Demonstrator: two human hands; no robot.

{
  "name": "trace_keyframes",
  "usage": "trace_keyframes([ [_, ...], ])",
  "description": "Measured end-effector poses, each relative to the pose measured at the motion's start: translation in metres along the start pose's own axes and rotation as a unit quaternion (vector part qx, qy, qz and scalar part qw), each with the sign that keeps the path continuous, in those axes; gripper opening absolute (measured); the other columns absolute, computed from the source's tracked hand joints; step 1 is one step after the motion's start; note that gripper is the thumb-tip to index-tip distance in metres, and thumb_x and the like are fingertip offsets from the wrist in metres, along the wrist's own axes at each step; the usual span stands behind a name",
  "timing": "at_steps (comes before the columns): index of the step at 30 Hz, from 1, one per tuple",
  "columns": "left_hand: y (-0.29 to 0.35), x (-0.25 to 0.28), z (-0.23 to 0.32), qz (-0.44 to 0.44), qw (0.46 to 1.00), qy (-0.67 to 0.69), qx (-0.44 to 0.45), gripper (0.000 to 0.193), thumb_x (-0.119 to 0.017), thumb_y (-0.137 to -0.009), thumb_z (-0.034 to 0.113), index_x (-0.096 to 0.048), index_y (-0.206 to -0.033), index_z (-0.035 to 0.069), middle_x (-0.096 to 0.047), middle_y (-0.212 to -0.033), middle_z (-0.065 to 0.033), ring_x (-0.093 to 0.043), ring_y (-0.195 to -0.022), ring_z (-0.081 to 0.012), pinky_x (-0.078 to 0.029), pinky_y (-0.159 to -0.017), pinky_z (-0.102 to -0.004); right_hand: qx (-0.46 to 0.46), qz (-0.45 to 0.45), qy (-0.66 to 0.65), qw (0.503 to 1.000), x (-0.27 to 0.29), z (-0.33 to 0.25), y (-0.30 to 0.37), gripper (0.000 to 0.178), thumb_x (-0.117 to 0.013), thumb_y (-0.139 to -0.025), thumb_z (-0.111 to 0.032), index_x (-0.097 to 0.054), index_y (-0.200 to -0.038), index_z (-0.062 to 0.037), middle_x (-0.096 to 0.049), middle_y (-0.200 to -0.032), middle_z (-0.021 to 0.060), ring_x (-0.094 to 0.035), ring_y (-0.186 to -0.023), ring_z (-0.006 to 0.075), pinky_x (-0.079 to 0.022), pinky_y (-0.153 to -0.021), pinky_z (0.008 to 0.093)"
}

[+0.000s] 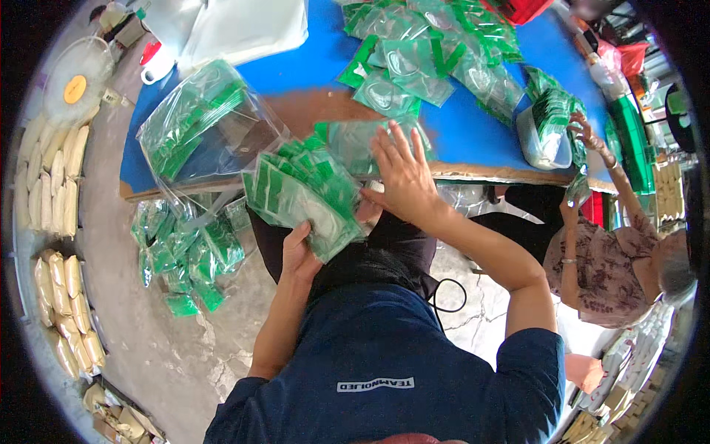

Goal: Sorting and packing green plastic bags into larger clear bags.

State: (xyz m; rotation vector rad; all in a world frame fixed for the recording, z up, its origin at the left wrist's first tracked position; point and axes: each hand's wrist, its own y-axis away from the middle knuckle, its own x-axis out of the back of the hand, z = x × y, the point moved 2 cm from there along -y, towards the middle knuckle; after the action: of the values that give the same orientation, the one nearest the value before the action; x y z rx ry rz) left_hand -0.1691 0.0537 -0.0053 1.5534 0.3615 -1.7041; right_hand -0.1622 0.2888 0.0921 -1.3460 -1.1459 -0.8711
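A fanned stack of green and clear plastic packets (296,192) is in my left hand (298,255), whose fingers close round its lower edge above my lap. My right hand (405,174) has its fingers stretched out over more flat clear packets (346,146) at the table's near edge; its thumb points toward the held stack. A large clear plastic bag (259,126), partly filled with green-edged packets, lies left of the stack and overhangs the edge. What lies under my right palm is hidden.
On the blue-topped table (310,70) are a heap of green packets (414,66), clear sheets (244,33) and a white mug (157,70). More packets (185,259) lie low at left. A co-worker (606,274) at right handles packets by a white tub (551,152). A fan (76,81) stands left.
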Motion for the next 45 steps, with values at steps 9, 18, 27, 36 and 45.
trace_keyframes([
  [9, -0.007, -0.023, -0.006, 0.006, 0.998, 0.002, -0.057, 0.057, -0.063, -0.091, 0.009, -0.041, -0.144, 0.004, -0.053, -0.140, -0.0150, -0.050, -0.131, -0.0333, -0.036, -0.115, -0.0521, 0.074, 0.000, -0.099, 0.992, 0.003, 0.028, 0.013, 0.086, -0.084, -0.065, -0.024, -0.048, -0.141, -0.0066, -0.040, -0.152, 0.0138, -0.033, -0.143, 0.0361, -0.027, -0.118, 0.0529],
  [18, -0.001, -0.021, -0.003, 0.043, 0.999, 0.002, -0.031, 0.057, -0.060, -0.093, 0.010, -0.037, -0.145, 0.006, -0.051, -0.142, -0.0167, -0.047, -0.133, -0.0391, -0.037, -0.108, -0.0651, -0.203, 0.136, -0.312, 0.918, 0.057, 0.046, 0.009, 0.022, -0.060, -0.093, -0.008, -0.061, -0.113, -0.0002, -0.068, -0.102, 0.0242, -0.068, -0.093, 0.0405, -0.055, -0.075, 0.0435],
  [27, 0.000, -0.046, -0.017, 0.024, 0.988, -0.102, -0.113, 0.054, -0.052, -0.102, 0.037, -0.039, -0.146, 0.009, -0.049, -0.144, -0.0094, -0.049, -0.132, -0.0217, -0.040, -0.110, -0.0408, -0.056, 0.005, -0.372, 0.927, 0.034, -0.076, -0.001, 0.033, -0.063, -0.094, -0.023, -0.062, -0.111, 0.0053, -0.058, -0.111, 0.0273, -0.064, -0.091, 0.0450, -0.053, -0.082, 0.0503],
  [36, 0.002, -0.052, 0.002, 0.085, 0.949, -0.260, -0.155, 0.053, -0.068, -0.089, 0.006, -0.047, -0.137, 0.002, -0.060, -0.127, -0.0094, -0.059, -0.117, -0.0237, -0.047, -0.101, -0.0393, -0.068, 0.043, -0.379, 0.922, 0.027, -0.007, -0.046, 0.041, -0.059, -0.095, -0.034, -0.067, -0.110, 0.0037, -0.062, -0.116, 0.0278, -0.058, -0.111, 0.0427, -0.048, -0.095, 0.0458],
  [45, 0.014, 0.016, 0.029, 0.036, 0.993, -0.096, -0.057, 0.060, -0.068, -0.087, 0.011, -0.044, -0.141, 0.000, -0.058, -0.133, -0.0157, -0.057, -0.122, -0.0337, -0.045, -0.106, -0.0503, 0.110, 0.054, -0.132, 0.984, -0.007, 0.014, -0.009, 0.054, -0.063, -0.092, -0.040, -0.059, -0.121, 0.0049, -0.055, -0.134, 0.0229, -0.047, -0.132, 0.0392, -0.031, -0.115, 0.0527],
])
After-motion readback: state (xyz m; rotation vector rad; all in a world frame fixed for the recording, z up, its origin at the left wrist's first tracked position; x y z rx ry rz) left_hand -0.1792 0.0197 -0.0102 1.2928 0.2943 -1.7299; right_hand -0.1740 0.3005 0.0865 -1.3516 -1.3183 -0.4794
